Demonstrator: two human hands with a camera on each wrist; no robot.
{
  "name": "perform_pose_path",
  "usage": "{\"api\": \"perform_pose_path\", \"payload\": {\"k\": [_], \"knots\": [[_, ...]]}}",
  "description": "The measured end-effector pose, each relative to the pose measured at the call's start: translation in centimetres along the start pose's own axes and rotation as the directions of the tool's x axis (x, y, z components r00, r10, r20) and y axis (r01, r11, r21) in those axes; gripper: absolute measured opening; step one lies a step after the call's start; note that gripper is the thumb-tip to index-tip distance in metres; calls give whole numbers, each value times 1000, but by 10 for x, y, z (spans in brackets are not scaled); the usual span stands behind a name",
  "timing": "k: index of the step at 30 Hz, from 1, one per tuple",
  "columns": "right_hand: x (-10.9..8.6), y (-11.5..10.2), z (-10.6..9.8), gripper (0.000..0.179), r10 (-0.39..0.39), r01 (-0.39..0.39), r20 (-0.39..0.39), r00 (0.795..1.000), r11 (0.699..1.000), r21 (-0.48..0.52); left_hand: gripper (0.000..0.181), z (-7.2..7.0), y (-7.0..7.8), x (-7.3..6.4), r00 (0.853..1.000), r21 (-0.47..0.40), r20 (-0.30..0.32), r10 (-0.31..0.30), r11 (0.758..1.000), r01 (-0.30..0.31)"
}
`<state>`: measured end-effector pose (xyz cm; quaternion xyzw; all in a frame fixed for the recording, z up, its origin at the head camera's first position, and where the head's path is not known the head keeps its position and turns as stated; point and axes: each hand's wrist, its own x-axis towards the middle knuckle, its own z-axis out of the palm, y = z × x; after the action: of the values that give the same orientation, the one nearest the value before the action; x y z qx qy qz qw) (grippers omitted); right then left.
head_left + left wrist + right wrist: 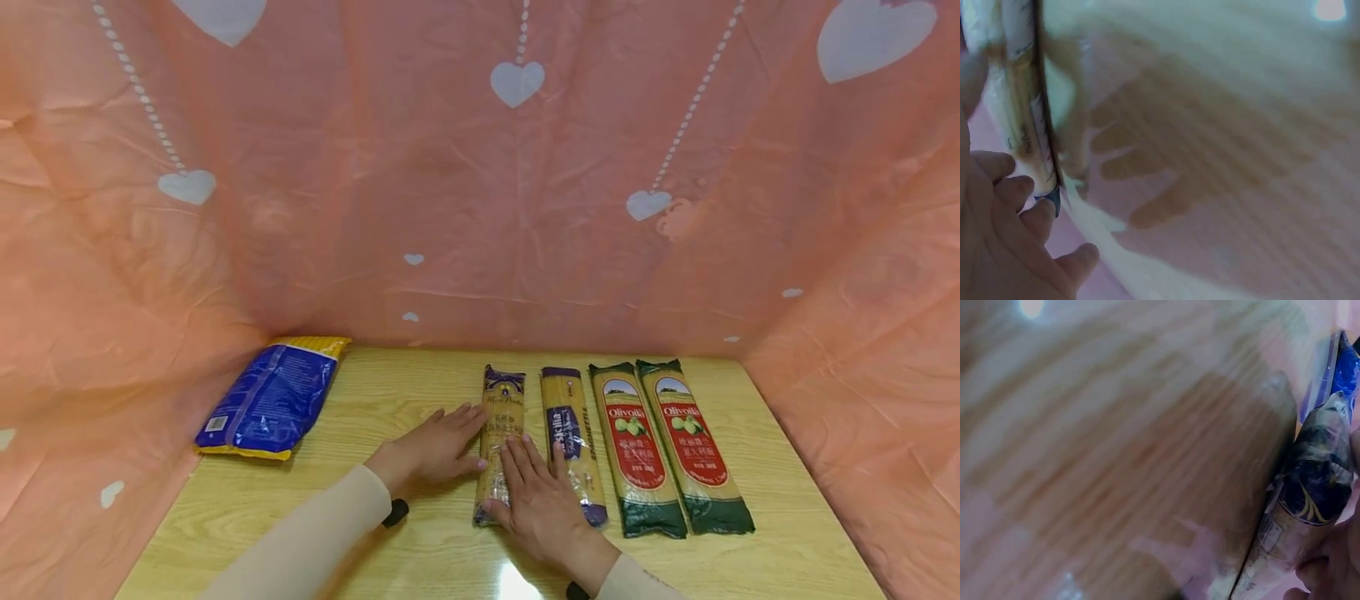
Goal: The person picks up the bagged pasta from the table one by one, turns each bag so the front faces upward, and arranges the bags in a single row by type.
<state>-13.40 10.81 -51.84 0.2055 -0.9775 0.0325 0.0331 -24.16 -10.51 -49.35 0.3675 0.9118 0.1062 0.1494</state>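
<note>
A slim clear pack of spaghetti with a dark purple top lies lengthwise on the table. My left hand is at its left side, fingers extended and fingertips right at the edge. My right hand lies over its lower right part, fingers straight, thumb near the bottom end. Just right of it is a second spaghetti pack with a purple label, partly covered by the right hand. In the left wrist view, spread fingers are beside a pack. The right wrist view shows the dark-ended pack along the fingers.
Two spaghetti packs with red labels and green ends, one beside the other, lie to the right. A large blue and yellow bag sits at the back left. Pink cloth with hearts encloses the wooden table.
</note>
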Motion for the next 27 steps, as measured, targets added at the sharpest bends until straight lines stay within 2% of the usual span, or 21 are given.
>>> {"api": "perform_pose_path", "payload": {"k": [5,13,20,27], "knots": [[0,0,-2,79,1,-1,2,1000,1000,-5,98,8,2,-9,998,-6,9,60,998,-60],[-2,5,-6,79,13,-13,14,1000,1000,4,98,17,6,-7,996,-18,-9,89,996,-89],[-5,11,-9,80,24,-25,7,1000,999,29,98,18,13,-1,997,-13,-15,77,997,-78],[-8,19,-9,80,31,-31,-11,999,1000,5,98,22,19,6,998,7,-16,65,998,-65]]}}
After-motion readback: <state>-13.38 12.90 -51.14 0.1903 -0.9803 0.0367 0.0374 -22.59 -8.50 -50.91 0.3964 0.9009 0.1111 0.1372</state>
